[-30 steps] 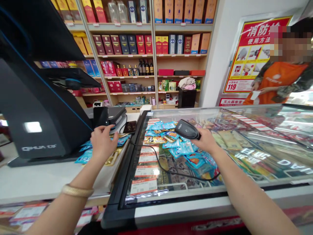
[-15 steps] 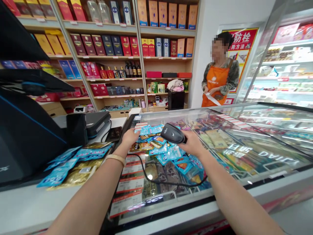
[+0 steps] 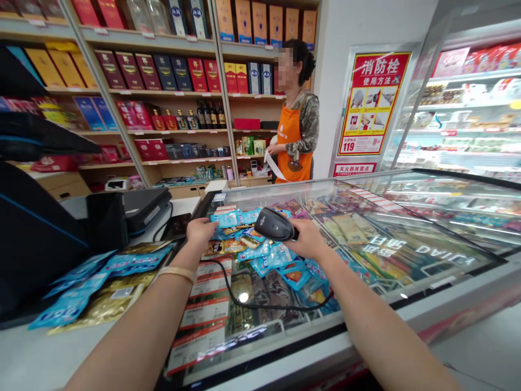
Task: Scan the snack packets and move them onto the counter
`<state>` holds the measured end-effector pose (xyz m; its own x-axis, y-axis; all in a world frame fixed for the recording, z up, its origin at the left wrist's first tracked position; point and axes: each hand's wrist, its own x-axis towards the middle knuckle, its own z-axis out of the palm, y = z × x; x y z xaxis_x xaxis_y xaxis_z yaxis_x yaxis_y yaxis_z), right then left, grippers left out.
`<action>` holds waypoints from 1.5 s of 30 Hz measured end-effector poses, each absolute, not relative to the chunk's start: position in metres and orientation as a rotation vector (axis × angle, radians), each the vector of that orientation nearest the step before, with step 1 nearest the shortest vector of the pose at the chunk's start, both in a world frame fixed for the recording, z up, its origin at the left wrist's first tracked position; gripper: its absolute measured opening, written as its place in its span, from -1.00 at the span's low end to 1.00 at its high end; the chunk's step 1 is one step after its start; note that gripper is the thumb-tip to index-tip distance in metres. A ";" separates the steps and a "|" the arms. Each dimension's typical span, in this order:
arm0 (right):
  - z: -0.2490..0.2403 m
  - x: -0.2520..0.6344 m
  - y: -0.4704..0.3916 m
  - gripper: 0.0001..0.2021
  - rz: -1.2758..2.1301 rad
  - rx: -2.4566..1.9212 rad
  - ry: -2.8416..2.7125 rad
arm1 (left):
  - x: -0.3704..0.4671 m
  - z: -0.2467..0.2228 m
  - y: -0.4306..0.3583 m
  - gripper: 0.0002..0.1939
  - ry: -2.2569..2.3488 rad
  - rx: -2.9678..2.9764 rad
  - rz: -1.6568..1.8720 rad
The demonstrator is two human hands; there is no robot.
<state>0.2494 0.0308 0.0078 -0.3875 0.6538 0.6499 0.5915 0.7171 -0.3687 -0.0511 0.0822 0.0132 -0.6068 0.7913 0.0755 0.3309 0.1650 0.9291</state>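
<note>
A black handheld scanner (image 3: 273,224) is in my right hand (image 3: 306,237), its fingers wrapped round the handle, its head over a pile of blue and gold snack packets (image 3: 264,252). The pile lies on the glass top of a chest freezer (image 3: 260,326). At the pile's left edge my left hand (image 3: 201,230) has its fingers pressed together at the corner of a blue packet (image 3: 226,219). The scanner's black cable (image 3: 260,307) loops across the glass in front of the packets.
More blue and gold packets (image 3: 122,277) lie on the white counter (image 3: 24,353) at left, beside a dark register (image 3: 32,228) and a black scale (image 3: 146,209). Behind the freezer stands a person in an orange apron (image 3: 290,141), holding white paper. Stocked shelves (image 3: 163,93) line the back.
The person in the apron has moved left, in front of the shelves. The view has shifted slightly to the right. My hands and the scanner keep nearly the same place over the packets.
</note>
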 end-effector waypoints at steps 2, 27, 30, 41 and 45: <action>0.008 0.249 0.031 -0.76 0.102 -0.941 -2.100 | -0.051 0.017 0.072 -0.82 1.887 0.987 1.492; 0.019 0.241 0.017 -0.84 0.070 -0.935 -2.275 | -0.036 0.016 -0.004 -0.66 1.489 1.167 1.880; 0.019 0.241 0.017 -0.83 0.083 -0.921 -2.280 | -0.037 0.014 -0.003 -0.66 1.467 1.173 1.883; 0.018 0.241 0.017 -0.86 0.096 -0.904 -2.277 | -0.037 0.015 -0.004 -0.66 1.500 1.194 1.863; 0.016 0.241 0.019 -0.82 0.095 -0.894 -2.275 | -0.038 0.014 -0.004 -0.65 1.509 1.189 1.860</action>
<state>0.2411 0.0186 0.0159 -0.5316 0.6255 0.5711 0.5759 0.7614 -0.2977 -0.0378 -0.0036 0.0139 -0.5186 0.7883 0.3312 0.1615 -0.2901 0.9433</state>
